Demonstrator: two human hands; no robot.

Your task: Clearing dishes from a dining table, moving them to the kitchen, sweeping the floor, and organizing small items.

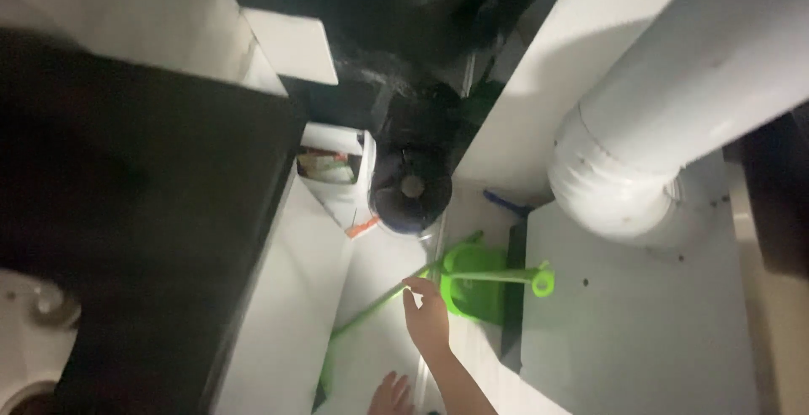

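Hand at a bright green plastic dustpan [472, 289] in a narrow corner.
Right hand [428, 314] pinches its long thin handle [489, 277] (light, rigid, best held mid-shaft); left hand [389, 396] nearer, grip indiscernible; large white pipe [666, 120] far right.

You see a dim, grainy view: light pools on the white floor [379, 348] near your right hand [428, 318], the left side sinks into black shadow, and the big white pipe [674, 103] looks soft and blurred.
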